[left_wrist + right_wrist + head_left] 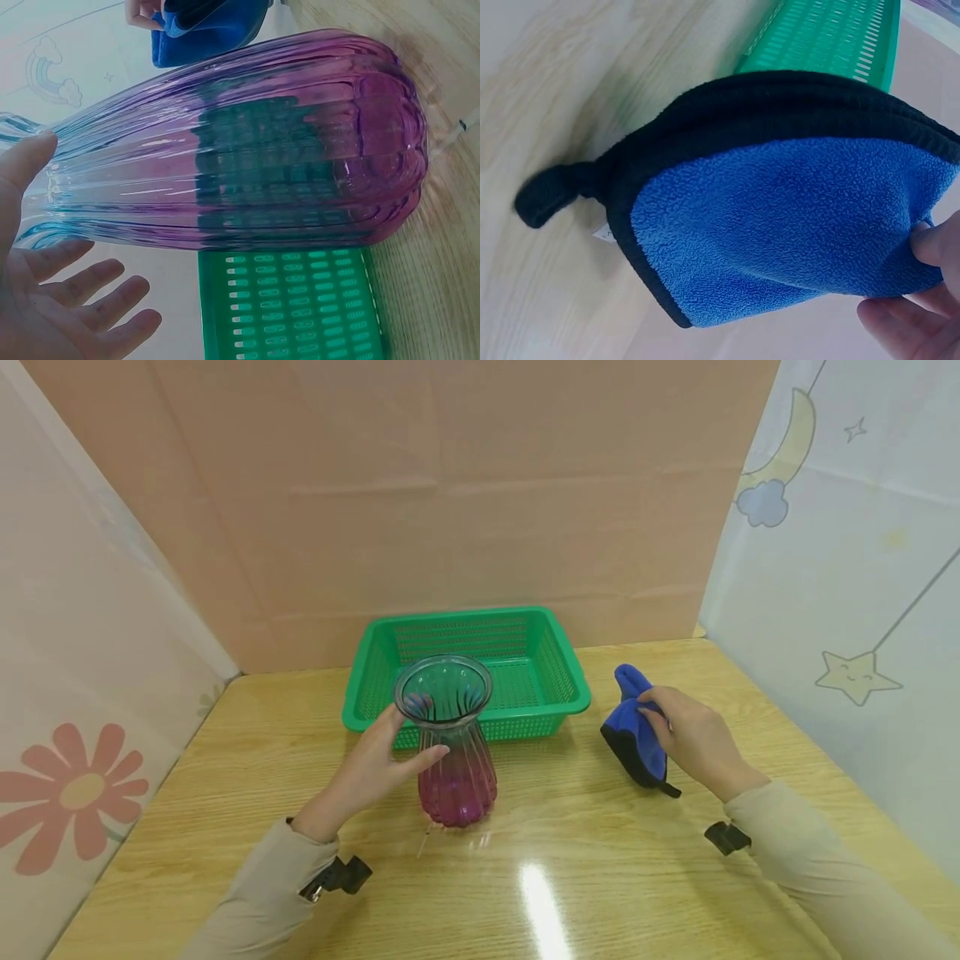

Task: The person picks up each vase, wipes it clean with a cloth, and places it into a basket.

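A ribbed glass vase [457,777], bluish grey at the flared rim and purple-pink at the base, stands upright on the table in front of the green basket. My left hand [375,768] is around its neck, thumb on the near side and a fingertip visible through the glass. In the left wrist view, several fingers [112,307] are extended and spread, apart from the vase. To the right, my right hand [697,735] pinches a folded blue cleaning cloth [780,210] with black edging and a black loop, between thumb and fingers.
Behind the vase sits a green plastic basket [577,697] with slotted sides. A wooden table [600,868] lies under everything, with printed sheets hanging on the left, back and right. A thin pale strip [425,841] is near the vase's base.
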`<action>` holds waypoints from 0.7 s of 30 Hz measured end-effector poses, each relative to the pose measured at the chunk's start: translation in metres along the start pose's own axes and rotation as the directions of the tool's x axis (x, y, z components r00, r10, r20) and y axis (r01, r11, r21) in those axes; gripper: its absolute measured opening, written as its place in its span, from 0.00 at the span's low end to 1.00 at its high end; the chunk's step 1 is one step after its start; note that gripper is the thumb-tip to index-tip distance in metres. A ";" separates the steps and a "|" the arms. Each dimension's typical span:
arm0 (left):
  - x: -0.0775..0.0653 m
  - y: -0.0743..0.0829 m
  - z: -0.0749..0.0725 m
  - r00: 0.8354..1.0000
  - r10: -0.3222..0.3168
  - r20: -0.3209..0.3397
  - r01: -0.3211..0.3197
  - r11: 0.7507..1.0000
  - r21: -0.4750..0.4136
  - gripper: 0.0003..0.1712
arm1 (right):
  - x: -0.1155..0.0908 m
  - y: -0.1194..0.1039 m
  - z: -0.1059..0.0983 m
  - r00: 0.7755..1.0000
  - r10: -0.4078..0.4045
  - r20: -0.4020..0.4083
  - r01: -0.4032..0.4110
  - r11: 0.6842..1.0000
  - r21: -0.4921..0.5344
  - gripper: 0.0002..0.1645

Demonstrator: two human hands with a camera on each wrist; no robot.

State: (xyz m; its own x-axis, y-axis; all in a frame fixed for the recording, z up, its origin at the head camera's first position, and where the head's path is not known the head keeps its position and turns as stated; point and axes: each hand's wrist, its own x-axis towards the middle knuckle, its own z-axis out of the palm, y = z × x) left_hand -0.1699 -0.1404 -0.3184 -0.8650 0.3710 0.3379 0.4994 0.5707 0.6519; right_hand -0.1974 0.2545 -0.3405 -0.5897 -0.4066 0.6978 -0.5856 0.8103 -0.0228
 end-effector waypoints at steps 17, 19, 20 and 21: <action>0.000 0.002 -0.001 1.000 -0.009 -0.009 0.009 1.000 0.015 0.37 | 0.013 -0.015 -0.009 0.999 -0.035 -0.038 0.035 0.999 0.023 0.17; -0.001 0.002 -0.001 1.000 -0.014 -0.008 0.014 1.000 0.011 0.34 | 0.014 -0.018 -0.010 0.999 -0.036 -0.041 0.037 0.999 0.027 0.18; -0.001 0.002 -0.001 1.000 -0.016 -0.007 0.016 1.000 0.009 0.33 | 0.014 -0.020 -0.010 0.998 -0.037 -0.042 0.038 0.999 0.029 0.18; -0.001 0.002 -0.001 1.000 -0.015 -0.007 0.015 1.000 0.007 0.32 | 0.015 -0.021 -0.011 0.998 -0.038 -0.043 0.040 0.999 0.031 0.18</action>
State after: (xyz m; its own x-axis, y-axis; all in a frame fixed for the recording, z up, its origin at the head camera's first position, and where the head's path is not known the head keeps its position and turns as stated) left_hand -0.1682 -0.1400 -0.3168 -0.8725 0.3571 0.3334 0.4870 0.5812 0.6519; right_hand -0.1876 0.2358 -0.3219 -0.5423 -0.4185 0.7285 -0.6256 0.7799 -0.0177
